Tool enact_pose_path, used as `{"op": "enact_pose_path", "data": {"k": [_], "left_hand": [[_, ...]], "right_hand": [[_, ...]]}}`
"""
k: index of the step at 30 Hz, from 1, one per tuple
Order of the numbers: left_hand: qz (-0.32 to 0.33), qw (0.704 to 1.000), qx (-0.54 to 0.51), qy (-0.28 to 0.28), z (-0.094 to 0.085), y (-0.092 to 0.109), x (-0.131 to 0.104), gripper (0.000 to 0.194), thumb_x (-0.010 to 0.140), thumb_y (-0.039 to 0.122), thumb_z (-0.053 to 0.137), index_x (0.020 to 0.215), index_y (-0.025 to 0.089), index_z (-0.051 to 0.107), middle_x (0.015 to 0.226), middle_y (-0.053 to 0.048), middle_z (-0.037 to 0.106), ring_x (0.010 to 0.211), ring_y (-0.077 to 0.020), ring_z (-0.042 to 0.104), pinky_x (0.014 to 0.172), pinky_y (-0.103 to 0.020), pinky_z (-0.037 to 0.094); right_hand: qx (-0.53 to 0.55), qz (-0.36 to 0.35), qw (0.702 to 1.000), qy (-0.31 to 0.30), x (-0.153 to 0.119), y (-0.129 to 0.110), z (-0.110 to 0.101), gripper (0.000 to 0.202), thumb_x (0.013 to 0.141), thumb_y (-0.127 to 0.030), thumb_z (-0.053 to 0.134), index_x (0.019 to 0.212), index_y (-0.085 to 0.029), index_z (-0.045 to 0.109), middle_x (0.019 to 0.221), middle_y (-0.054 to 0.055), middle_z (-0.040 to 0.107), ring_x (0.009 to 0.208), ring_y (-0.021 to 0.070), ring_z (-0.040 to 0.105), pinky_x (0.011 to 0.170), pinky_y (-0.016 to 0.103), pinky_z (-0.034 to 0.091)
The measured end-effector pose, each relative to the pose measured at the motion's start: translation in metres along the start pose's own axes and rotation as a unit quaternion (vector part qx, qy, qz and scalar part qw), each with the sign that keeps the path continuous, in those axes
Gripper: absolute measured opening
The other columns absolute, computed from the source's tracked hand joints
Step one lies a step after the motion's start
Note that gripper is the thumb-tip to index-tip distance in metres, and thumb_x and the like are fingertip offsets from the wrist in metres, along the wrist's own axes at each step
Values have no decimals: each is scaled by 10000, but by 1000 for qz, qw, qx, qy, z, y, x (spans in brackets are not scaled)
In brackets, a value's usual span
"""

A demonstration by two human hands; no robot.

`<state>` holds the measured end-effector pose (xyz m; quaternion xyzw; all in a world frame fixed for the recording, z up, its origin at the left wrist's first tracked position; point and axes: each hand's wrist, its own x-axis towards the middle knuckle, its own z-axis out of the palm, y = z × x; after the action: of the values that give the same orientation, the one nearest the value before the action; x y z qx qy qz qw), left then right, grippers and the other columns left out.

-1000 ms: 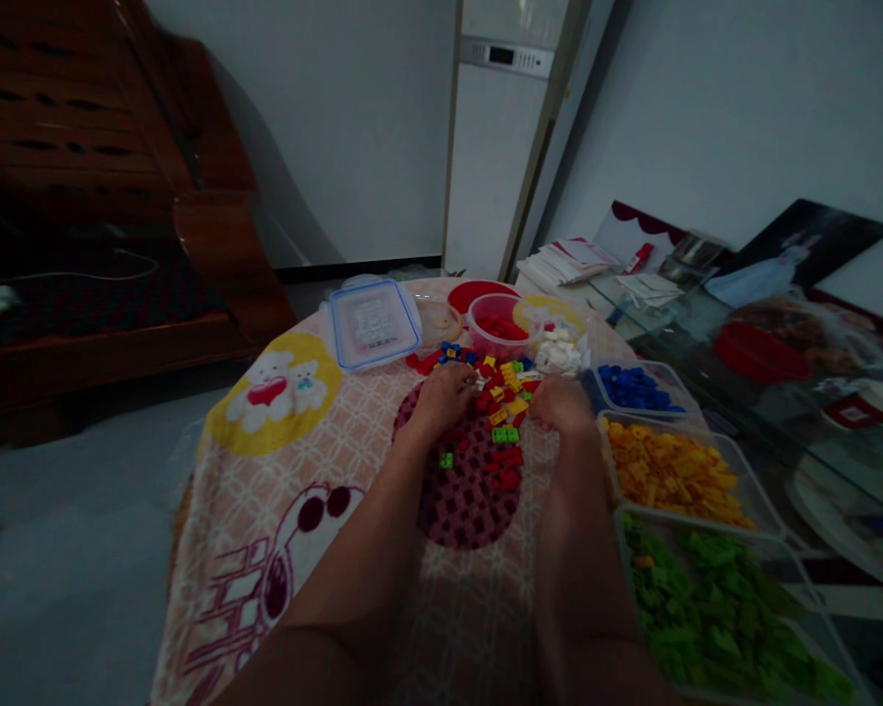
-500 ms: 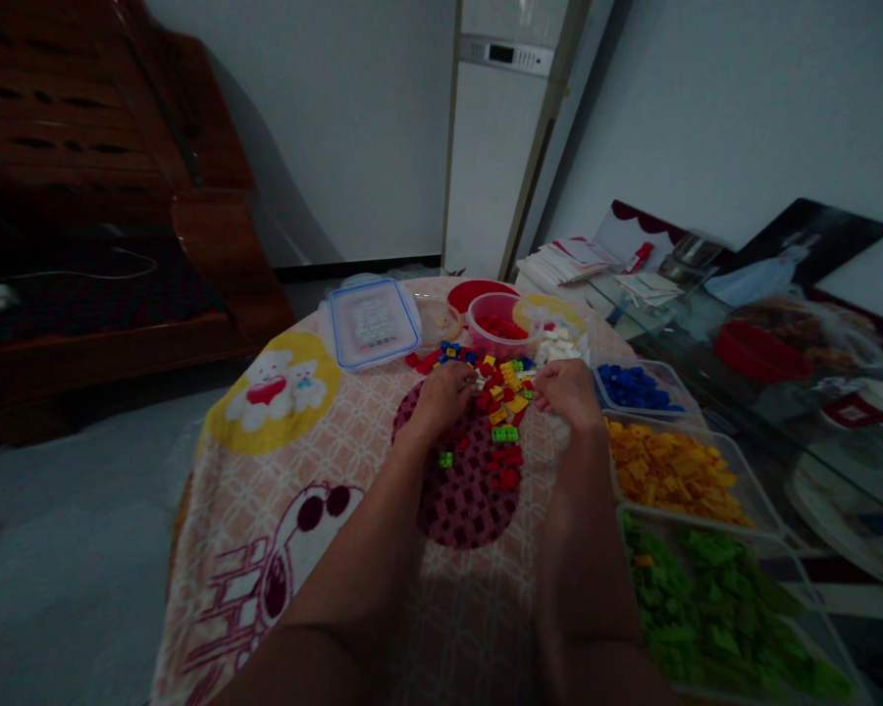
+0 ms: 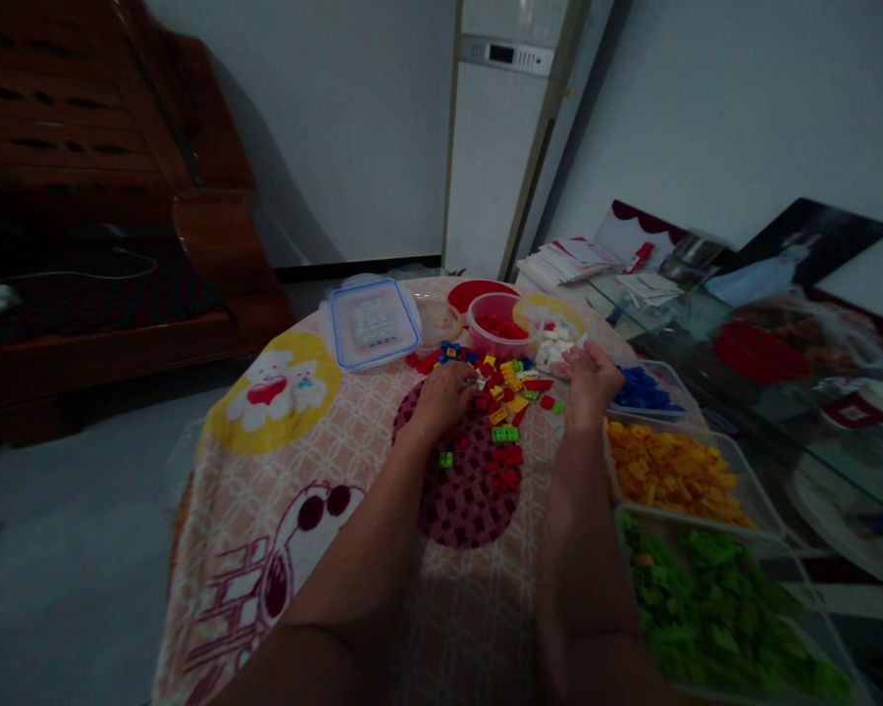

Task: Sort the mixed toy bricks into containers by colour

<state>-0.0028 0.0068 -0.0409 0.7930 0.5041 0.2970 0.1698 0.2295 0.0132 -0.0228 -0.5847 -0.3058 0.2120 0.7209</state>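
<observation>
A loose pile of mixed toy building bricks [image 3: 497, 389] in red, yellow, green, blue and white lies on the cloth. At its left side rests my left hand [image 3: 445, 400], its fingers curled down against the bricks; what they hold, if anything, is hidden. My right hand [image 3: 591, 380] is at the right, beside the heap of white bricks [image 3: 554, 348] and in front of the tub of blue bricks [image 3: 644, 389]. Its fingers are bent together, and anything between them is too small to make out. Nearer me lie a green brick [image 3: 504, 433] and several red bricks [image 3: 506, 478].
A round pink tub [image 3: 473, 338] holds red bricks at the back. Along the right stand clear boxes of yellow bricks [image 3: 681, 476] and green bricks [image 3: 736, 608]. A blue-rimmed lid [image 3: 375, 326] lies back left. Beyond the boxes is a glass-topped table [image 3: 677, 348].
My right hand has moved right and slightly up, from the pile's edge towards the white bricks, uncovering red and green bricks. My left hand stays almost where it was.
</observation>
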Motion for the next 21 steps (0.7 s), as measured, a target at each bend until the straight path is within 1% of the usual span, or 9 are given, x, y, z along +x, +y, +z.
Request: {"op": "enact_pose_path", "data": {"k": [2, 4, 6, 8, 10, 13, 16, 19, 21], "left_hand": [[2, 1000, 4, 4, 1, -2, 0, 200, 896, 150, 629, 1046, 186, 756, 1178, -103, 761, 1148, -255, 691, 1068, -416, 543], [2, 1000, 10, 12, 2, -4, 1, 223, 920, 147, 587, 1054, 190, 760, 1167, -103, 766, 1139, -249, 696, 1060, -408, 549], [8, 1000, 10, 22, 5, -6, 1, 269, 953, 156, 536, 1098, 191, 760, 1193, -106, 763, 1155, -242, 695, 1070, -404, 544], [18, 999, 8, 25, 7, -6, 2, 322, 968, 158, 513, 1186, 183, 748, 1285, -116, 740, 1216, -240, 677, 1114, -412, 516], [25, 1000, 8, 13, 8, -4, 2, 364, 970, 164, 520, 1272, 170, 723, 1379, -130, 698, 1286, -247, 645, 1164, -431, 475], [37, 999, 5, -16, 6, 1, 0, 387, 981, 194, 533, 1329, 171, 700, 1384, -125, 700, 1301, -249, 637, 1178, -439, 454], [36, 999, 0, -30, -1, 4, -1, 355, 964, 220, 578, 1285, 208, 727, 1288, -98, 749, 1224, -245, 670, 1137, -422, 479], [25, 999, 2, -35, -8, 4, 0, 270, 936, 243, 620, 1156, 219, 775, 1169, -85, 781, 1109, -238, 699, 1076, -399, 511], [10, 999, 5, -36, -9, 3, 1, 209, 928, 246, 620, 1039, 203, 791, 1078, -87, 788, 1032, -236, 709, 1023, -385, 534]], "right_hand": [[-62, 2, 997, -53, -1, 1, -1, 349, 748, -270, 608, 1038, -136, 748, 799, 36, 745, 743, 203, 737, 694, 336, 639], [-172, -23, 977, -125, -4, 1, -3, 310, 779, -288, 588, 980, -155, 783, 807, 50, 769, 791, 224, 746, 757, 351, 626], [-297, -78, 933, -188, -9, 1, -4, 299, 813, -277, 574, 969, -186, 813, 917, 69, 805, 914, 240, 750, 878, 362, 592], [-390, -125, 881, -235, -14, 0, -4, 318, 848, -238, 553, 1001, -208, 829, 1043, 81, 815, 1023, 242, 738, 971, 356, 545], [-437, -151, 844, -273, -18, -2, -2, 350, 882, -204, 524, 1046, -219, 833, 1112, 89, 809, 1071, 237, 729, 1006, 343, 519], [-457, -165, 811, -327, -21, -4, 0, 329, 905, -199, 537, 1028, -235, 840, 1085, 79, 815, 1045, 228, 734, 980, 316, 520], [-436, -150, 806, -372, -20, -8, 2, 284, 881, -174, 582, 985, -234, 839, 1021, 54, 823, 944, 202, 743, 904, 289, 538], [-381, -105, 833, -387, -23, -14, 2, 244, 846, -165, 628, 963, -226, 833, 937, 26, 821, 833, 172, 736, 800, 258, 551], [-342, -50, 846, -405, -27, -18, 2, 213, 838, -188, 640, 931, -222, 828, 816, 5, 799, 705, 152, 713, 666, 229, 537]]}}
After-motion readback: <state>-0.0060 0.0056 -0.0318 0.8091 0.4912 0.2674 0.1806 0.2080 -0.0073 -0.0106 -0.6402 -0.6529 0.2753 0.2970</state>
